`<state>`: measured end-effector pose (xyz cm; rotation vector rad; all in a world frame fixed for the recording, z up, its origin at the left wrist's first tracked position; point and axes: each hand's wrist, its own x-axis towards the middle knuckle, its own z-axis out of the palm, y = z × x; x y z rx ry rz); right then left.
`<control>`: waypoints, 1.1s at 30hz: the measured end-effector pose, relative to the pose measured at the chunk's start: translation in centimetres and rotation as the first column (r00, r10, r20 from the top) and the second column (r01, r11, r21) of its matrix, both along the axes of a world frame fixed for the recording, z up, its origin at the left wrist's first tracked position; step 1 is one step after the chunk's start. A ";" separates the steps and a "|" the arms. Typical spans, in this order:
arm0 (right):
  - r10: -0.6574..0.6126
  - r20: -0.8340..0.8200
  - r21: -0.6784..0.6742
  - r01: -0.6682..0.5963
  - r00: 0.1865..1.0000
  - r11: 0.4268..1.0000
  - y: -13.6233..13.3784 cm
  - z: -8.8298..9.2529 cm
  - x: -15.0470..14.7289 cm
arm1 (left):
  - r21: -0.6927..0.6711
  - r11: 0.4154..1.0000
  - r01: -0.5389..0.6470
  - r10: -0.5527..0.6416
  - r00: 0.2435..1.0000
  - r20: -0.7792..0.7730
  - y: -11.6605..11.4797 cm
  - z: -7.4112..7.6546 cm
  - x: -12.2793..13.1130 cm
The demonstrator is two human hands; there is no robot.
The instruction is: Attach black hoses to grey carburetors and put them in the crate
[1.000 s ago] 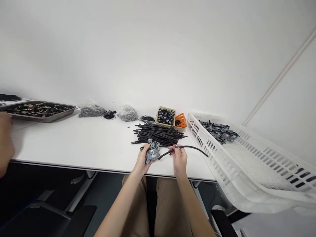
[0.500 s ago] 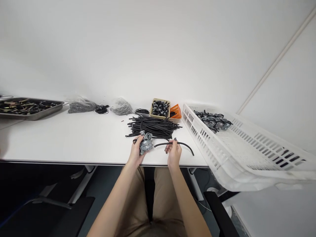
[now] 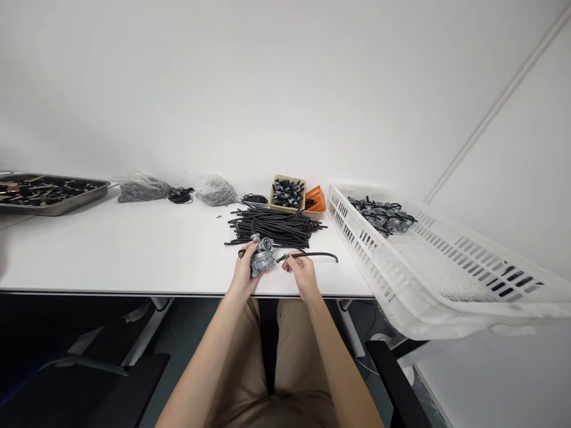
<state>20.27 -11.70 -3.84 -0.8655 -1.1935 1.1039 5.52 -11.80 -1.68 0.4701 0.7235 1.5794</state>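
My left hand (image 3: 243,272) is closed around a grey metal carburetor (image 3: 262,260), which it holds just over the table's front part. In my right hand (image 3: 303,273) a thin black rubber hose (image 3: 319,254) is pinched close to its left end. That end points at the carburetor's right side; whether the two touch I cannot tell. The hose's other end reaches out to the right and bends down a little. Behind both hands lies a pile of black hoses (image 3: 274,227).
A white crate (image 3: 428,261) on the right holds several carburetors (image 3: 383,215). Along the wall are a beige basket (image 3: 288,209) of small parts, an orange basket (image 3: 317,199), plastic bags (image 3: 217,191) of parts, black rings (image 3: 181,195) and a metal tray (image 3: 66,207).
My right hand has slid left along the hose, from its middle to near the end beside the carburetor. The left hand still holds the carburetor in nearly the same spot.
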 end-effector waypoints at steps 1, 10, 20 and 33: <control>0.004 0.001 0.006 -0.004 1.000 1.000 0.0 0.0 0.0 | -0.010 1.000 0.003 -0.003 1.000 0.008 0.1 -0.1 -0.1; 0.147 0.070 0.028 -0.149 0.987 0.988 -0.4 0.6 0.1 | -0.037 0.999 -0.002 0.002 1.000 0.019 0.5 -0.8 -0.2; 0.165 0.039 0.045 -0.167 0.985 0.985 -0.3 0.8 -0.1 | -0.019 1.000 0.020 -0.020 1.000 0.004 0.5 -1.0 -0.2; 0.251 0.106 0.034 -0.255 0.962 0.966 -0.2 0.5 -0.5 | -0.022 1.000 -0.014 0.014 0.999 -0.037 0.7 -1.1 -0.2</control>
